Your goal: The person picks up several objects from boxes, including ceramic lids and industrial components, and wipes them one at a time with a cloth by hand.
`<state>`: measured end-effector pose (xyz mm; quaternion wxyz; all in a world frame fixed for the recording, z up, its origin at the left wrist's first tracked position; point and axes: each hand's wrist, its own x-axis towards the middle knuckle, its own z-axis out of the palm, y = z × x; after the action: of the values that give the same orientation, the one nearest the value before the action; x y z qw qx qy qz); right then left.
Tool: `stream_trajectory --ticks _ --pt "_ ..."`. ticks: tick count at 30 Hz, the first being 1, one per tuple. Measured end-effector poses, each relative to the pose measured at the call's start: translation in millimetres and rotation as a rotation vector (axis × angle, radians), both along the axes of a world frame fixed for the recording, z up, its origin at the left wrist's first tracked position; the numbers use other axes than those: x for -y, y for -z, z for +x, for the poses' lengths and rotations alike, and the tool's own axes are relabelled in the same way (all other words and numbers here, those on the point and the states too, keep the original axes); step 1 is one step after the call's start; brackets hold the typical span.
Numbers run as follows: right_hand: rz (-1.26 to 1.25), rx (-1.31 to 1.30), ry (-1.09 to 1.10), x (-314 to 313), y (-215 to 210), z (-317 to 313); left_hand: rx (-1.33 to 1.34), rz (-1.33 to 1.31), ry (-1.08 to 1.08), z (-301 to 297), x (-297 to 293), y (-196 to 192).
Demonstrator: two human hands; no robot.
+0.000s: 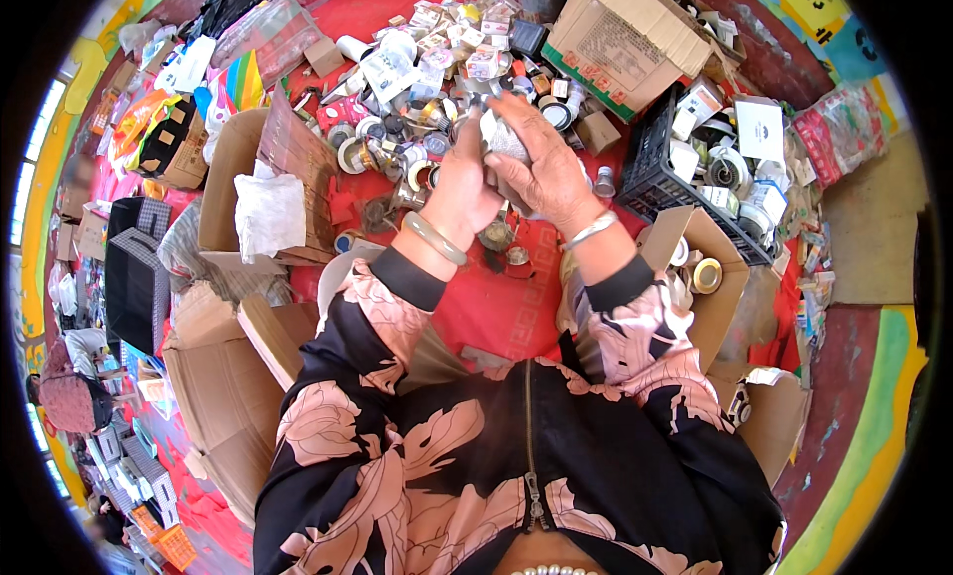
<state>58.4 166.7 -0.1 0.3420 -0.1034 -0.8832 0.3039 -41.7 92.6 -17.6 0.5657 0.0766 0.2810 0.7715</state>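
Note:
Both hands meet above the heap in front of me, with a pale grey, rough-textured piece (pixel 507 141) between them. My left hand (pixel 465 183) is closed around its left side, palm turned inward. From the right, my right hand (pixel 541 158) presses over it with fingers bent across the top. Much of the piece is covered by the fingers, so its kind cannot be made out. Beyond the hands lies a large heap of lamp parts and small boxes (pixel 467 44). Below them, a small round metal part (pixel 517 255) rests on the red cloth (pixel 486 312).
A black plastic crate (pixel 650 168) of lamp fittings and white boxes stands right, behind an open carton (pixel 730 312) holding round parts. A large closed carton (pixel 625 44) sits at the far right. Open cartons (pixel 223 193) line my left. Another person (pixel 74 391) is far left.

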Motion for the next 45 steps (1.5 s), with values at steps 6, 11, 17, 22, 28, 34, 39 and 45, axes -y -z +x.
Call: stream_trajectory --ticks 6,11,17,22,28,34,39,45 --pt "-0.430 -0.290 0.109 9 5 -8 -0.267 0.017 0.022 0 6 -6" --pt "-0.947 -0.325 0.149 6 3 4 -0.918 0.083 -0.001 1 10 -12" --pt "-0.783 0.014 0.387 -42 34 26 -1.065 0.274 0.073 8 11 -18" --pt "-1.345 -0.520 0.247 -60 18 36 -0.879 0.205 -0.010 -3 11 -20" --pt "-0.666 -0.208 0.039 -13 -5 14 -0.996 0.119 -0.159 -5 -1 6" --pt "-0.906 -0.272 0.042 2 -1 4 -1.157 0.048 -0.204 -3 2 12" --pt "-1.492 -0.334 0.018 4 -16 11 -1.424 0.069 -0.174 -5 7 1" --pt "-1.612 -0.220 -0.184 -13 -13 28 -1.795 0.171 -0.207 0 10 -12"
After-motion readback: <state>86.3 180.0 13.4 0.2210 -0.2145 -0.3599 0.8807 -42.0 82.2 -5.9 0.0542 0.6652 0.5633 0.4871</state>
